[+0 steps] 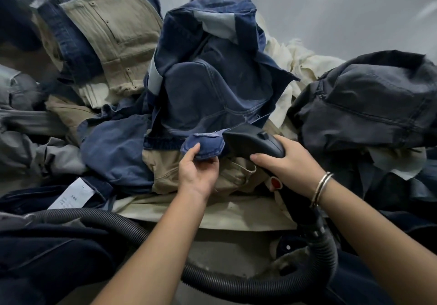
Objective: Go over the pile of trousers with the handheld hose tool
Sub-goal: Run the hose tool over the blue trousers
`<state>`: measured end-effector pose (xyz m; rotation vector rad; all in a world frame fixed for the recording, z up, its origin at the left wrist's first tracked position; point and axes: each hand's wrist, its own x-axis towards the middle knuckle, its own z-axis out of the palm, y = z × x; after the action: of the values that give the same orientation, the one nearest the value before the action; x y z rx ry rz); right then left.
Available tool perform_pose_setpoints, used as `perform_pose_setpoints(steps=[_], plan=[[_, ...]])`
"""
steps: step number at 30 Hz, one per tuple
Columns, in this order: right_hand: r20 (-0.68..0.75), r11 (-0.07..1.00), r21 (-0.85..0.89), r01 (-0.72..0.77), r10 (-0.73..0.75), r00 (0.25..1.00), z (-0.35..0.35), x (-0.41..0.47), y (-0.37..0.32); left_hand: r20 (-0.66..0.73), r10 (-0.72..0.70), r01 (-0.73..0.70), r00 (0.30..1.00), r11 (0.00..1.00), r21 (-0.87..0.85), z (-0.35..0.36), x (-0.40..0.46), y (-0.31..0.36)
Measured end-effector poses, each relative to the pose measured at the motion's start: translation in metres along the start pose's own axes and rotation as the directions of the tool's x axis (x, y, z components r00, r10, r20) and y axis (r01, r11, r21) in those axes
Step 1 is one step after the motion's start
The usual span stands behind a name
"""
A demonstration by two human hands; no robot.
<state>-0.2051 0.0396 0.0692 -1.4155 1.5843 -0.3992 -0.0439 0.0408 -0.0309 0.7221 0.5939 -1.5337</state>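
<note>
The right hand (287, 162) is gripping the black plastic handheld hose tool (254, 140), fingers wrapped round its body, nozzle touching a blue denim flap (203, 145) at its nine o'clock. The left hand (197, 173) is pinching that flap between thumb and fingers. The heaped pile of blue, khaki and cream trousers (212, 80) is lying at twelve o'clock. The tool's ribbed black hose (212, 278) is looping at six o'clock, beneath both forearms.

Right hand (289, 162) grips hose tool (254, 140) — nozzle against blue trousers (208, 87); left hand (198, 172) pinches their hem.
</note>
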Motion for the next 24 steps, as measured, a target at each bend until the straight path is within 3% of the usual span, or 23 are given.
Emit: perform_pose_setpoints(steps=[8,14,24], plan=[[-0.049,0.997,-0.042,0.06,-0.062,0.997,-0.023,0.006,-0.008,0.175,-0.021,-0.018,0.984,0.975,0.22,-0.018,-0.004,0.003],[0.067,0.979,-0.181,0.091,-0.08,0.995,-0.016,0.007,-0.008,0.296,-0.087,0.014,0.951,0.971,0.239,-0.031,-0.02,0.004],[0.045,0.948,-0.289,0.136,-0.129,0.991,0.0,0.02,-0.028,0.442,-0.203,0.055,0.874,0.944,0.324,-0.03,-0.034,-0.011]])
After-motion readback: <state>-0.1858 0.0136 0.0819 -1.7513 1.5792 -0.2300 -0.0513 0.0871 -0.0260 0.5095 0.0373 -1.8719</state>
